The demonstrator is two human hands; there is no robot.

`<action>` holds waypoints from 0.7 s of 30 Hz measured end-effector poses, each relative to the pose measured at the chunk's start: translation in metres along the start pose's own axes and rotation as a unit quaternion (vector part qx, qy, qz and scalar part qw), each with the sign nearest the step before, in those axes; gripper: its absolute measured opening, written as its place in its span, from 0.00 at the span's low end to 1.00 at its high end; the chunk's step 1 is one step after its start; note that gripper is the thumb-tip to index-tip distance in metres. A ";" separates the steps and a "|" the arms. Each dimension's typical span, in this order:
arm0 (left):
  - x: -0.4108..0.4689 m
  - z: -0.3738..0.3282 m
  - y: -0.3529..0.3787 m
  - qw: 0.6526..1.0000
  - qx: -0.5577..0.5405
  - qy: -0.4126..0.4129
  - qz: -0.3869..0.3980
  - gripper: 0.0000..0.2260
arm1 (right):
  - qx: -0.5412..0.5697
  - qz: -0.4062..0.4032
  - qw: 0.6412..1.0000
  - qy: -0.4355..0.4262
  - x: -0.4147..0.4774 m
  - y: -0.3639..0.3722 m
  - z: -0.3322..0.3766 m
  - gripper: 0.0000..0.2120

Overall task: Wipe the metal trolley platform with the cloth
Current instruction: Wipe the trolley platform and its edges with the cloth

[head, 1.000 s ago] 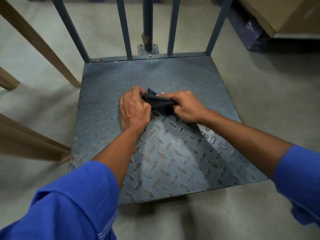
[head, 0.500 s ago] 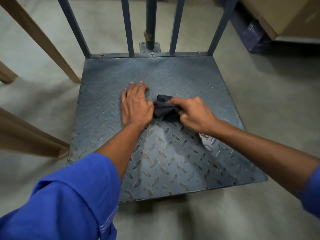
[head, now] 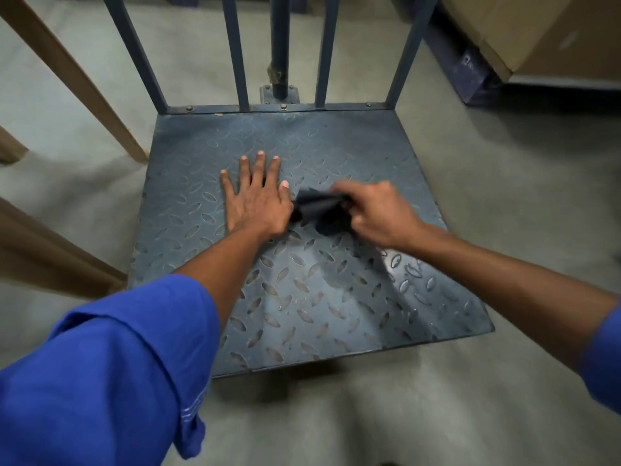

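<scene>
The metal trolley platform (head: 319, 297) is a blue-grey checker plate lying low on the floor in front of me. My left hand (head: 253, 200) rests flat on its middle, fingers straight and spread. Just to the right, my right hand (head: 373, 215) grips a dark crumpled cloth (head: 319, 210) that touches the plate. The cloth lies between the two hands, its left edge beside my left thumb. Part of the cloth is hidden under my right fingers.
Blue upright bars (head: 235, 52) and a central pole (head: 280, 42) rise from the platform's far edge. Wooden beams (head: 70, 79) slant at the left. A cardboard box (head: 544, 31) on a dark pallet (head: 470, 68) stands at the back right. Grey concrete floor (head: 369, 415) surrounds the trolley.
My left hand let go of the cloth and flattened onto the plate with its fingers spread. My right hand kept the cloth and drew it slightly to the right.
</scene>
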State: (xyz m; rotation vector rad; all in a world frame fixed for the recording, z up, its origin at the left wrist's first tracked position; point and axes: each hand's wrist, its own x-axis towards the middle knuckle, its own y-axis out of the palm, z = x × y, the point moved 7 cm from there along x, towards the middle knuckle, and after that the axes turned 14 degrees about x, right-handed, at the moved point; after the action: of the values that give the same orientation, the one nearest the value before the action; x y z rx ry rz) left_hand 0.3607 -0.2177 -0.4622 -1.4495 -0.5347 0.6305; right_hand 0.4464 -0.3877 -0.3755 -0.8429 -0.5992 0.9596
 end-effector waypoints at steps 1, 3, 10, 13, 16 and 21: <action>0.001 0.000 0.000 1.000 -0.004 0.002 0.011 0.28 | 0.009 -0.051 0.998 0.018 0.006 -0.017 -0.010 0.21; 0.004 0.002 -0.001 0.999 0.007 0.022 0.034 0.29 | -0.008 -0.158 0.984 0.086 0.020 -0.052 -0.039 0.20; 0.000 0.035 -0.010 0.990 0.038 0.133 0.026 0.33 | -0.096 -0.014 0.988 0.116 0.017 0.022 -0.033 0.34; -0.026 0.034 -0.001 0.995 0.003 0.096 -0.004 0.32 | -0.033 0.031 0.999 -0.017 -0.004 0.040 0.007 0.31; -0.041 0.034 0.003 0.995 -0.017 0.094 -0.001 0.33 | -0.039 -0.026 0.998 -0.030 0.010 0.006 -0.006 0.29; -0.057 0.067 0.001 0.985 -0.047 0.157 -0.045 0.34 | -0.133 -0.069 0.980 0.133 0.026 -0.018 -0.062 0.33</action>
State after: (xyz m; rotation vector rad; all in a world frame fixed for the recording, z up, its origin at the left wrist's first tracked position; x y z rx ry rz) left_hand 0.2729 -0.2075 -0.4572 -1.5677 -0.3819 0.2989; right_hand 0.5134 -0.3917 -0.3925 -1.1321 -0.5524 0.6343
